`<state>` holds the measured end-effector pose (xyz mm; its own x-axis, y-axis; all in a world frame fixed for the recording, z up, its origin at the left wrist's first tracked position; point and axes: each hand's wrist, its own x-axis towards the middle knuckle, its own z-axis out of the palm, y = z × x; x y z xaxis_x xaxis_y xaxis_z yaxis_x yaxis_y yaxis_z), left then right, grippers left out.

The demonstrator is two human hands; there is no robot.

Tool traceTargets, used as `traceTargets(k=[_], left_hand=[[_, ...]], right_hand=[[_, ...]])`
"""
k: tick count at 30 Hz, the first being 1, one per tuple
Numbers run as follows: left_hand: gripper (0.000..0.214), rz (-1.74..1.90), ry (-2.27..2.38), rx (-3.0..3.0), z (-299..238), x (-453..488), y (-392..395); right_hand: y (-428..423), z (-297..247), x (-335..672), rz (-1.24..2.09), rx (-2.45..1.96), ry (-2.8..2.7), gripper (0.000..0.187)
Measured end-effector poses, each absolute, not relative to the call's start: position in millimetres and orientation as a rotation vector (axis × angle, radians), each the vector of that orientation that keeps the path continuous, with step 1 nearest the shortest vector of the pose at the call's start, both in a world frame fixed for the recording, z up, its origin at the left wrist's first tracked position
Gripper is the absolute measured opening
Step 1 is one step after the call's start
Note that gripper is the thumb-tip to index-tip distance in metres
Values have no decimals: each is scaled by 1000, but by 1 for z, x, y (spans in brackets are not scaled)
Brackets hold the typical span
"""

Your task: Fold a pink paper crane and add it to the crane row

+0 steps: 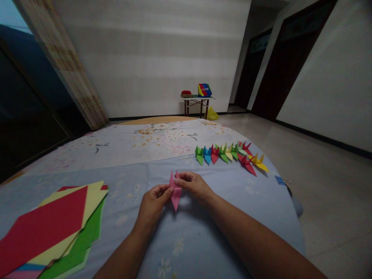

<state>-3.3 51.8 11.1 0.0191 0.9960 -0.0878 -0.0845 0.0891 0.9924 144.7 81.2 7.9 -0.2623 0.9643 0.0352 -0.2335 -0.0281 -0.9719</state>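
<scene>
Both my hands hold a pink, partly folded piece of paper (175, 192) just above the blue flowered cloth (232, 217). My left hand (153, 203) pinches its left side with thumb and fingers closed. My right hand (193, 183) pinches the top right edge, fingers curled. The paper's lower tip points down between the hands.
A row of several finished paper cranes (229, 154) in green, blue, red and yellow lies at the right back of the cloth. A stack of coloured paper sheets (55, 228) lies at the front left. A small table (198, 104) with coloured items stands by the far wall.
</scene>
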Motion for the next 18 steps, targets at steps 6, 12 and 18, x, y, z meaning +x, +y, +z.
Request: traceTargets(k=[6, 12, 18], left_hand=[[31, 1203, 1183, 988, 4, -7, 59], [33, 1199, 1029, 877, -2, -5, 61], [30, 1221, 1022, 923, 1, -6, 59]], right_hand=[[82, 3, 147, 1601, -948, -1286, 35], [83, 4, 147, 1591, -948, -1228, 33], [80, 9, 145, 1562, -924, -1177, 31]])
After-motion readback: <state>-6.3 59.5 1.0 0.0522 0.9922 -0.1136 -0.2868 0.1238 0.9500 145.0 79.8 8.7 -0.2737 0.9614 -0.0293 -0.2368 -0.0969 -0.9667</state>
